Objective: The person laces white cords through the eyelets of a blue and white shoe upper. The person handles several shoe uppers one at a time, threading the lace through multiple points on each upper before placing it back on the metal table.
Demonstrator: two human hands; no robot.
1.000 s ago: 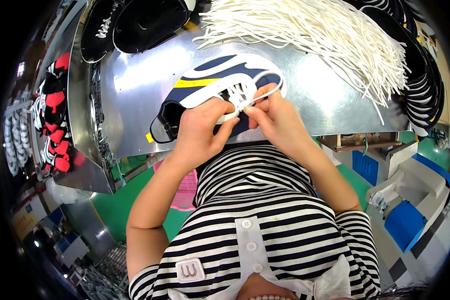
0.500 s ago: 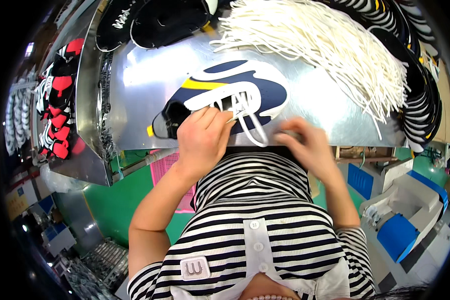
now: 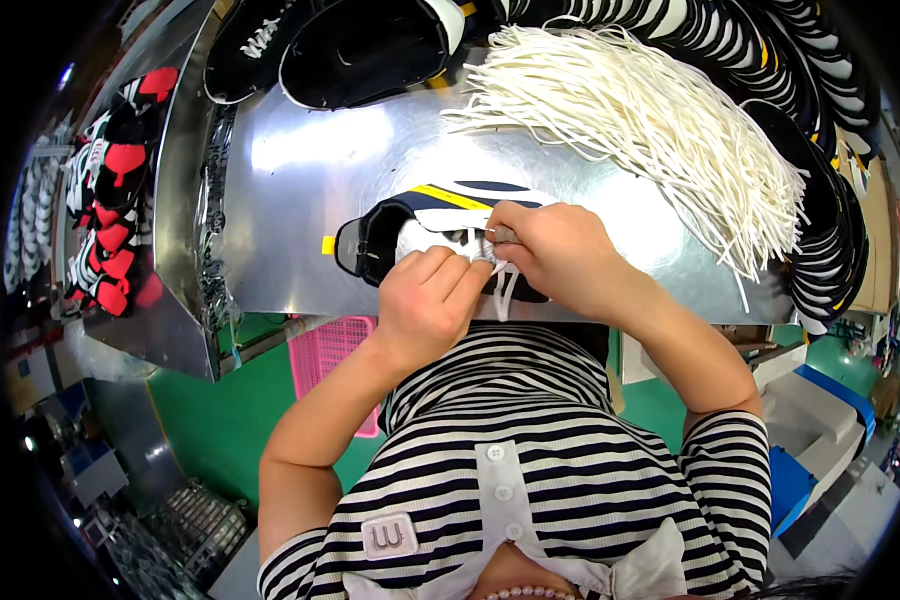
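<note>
A navy, white and yellow shoe upper [image 3: 450,198] lies on its side on the metal table in front of me, its dark heel end to the left. My left hand [image 3: 427,305] is closed, its fingers pinching the near edge of the upper beside the lacing holes. White shoelace [image 3: 505,295] hangs in a loop from the lacing area below the fingertips. Over the toe half comes my right hand [image 3: 555,255], thumb and fingers pinched at the eyelets around a small grey piece [image 3: 505,235]; its exact kind is hidden. This hand covers much of the upper's front.
A large bundle of cream laces [image 3: 650,140] spreads across the far right. Stacked black-and-white uppers [image 3: 840,230] curve along the right edge; more black uppers [image 3: 365,55] lie at the back left. Red-and-black uppers [image 3: 110,220] sit left, and a pink basket [image 3: 320,355] stands below the table.
My right hand has moved left and away from me, from beside the lace loop onto the eyelets. The shoe upper has tilted and sits nearer me. My left hand still grips its edge.
</note>
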